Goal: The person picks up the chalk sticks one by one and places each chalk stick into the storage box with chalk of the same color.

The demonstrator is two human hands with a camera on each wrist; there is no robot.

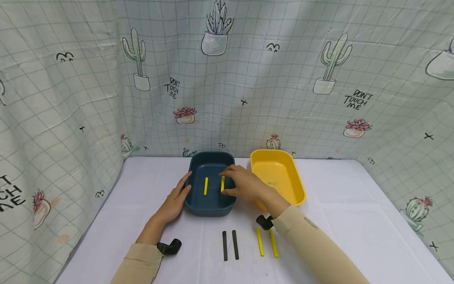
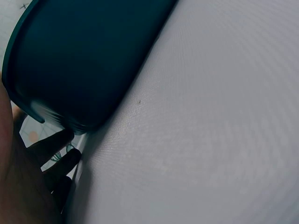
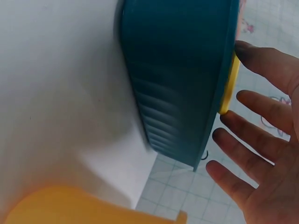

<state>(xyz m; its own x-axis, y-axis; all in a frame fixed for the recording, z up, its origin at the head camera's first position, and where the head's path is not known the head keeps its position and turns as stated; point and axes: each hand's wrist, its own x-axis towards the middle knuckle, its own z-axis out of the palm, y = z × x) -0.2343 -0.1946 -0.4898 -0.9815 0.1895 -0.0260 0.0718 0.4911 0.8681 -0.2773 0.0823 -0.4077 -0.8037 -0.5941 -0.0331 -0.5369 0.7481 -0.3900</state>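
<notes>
Head view: left hand (image 1: pixel 176 200) flat against blue bin (image 1: pixel 211 205) at 9 o'clock, fingers straight; right hand (image 1: pixel 241 184) pinches yellow stick (image 1: pixel 222 184) inside bin.

A white cloth-covered table (image 1: pixel 337 205) carries a dark blue plastic tray (image 1: pixel 209 205), a yellow plastic tray (image 1: pixel 280 173), two black sticks (image 1: pixel 229 245) and two yellow sticks (image 1: pixel 267 242).

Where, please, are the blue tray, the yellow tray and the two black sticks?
blue tray (image 1: pixel 210 208): head view, near outer wall.
yellow tray (image 1: pixel 280 173): head view, bare inside floor.
black sticks (image 1: pixel 225 245): head view, middle of the left stick.
</notes>
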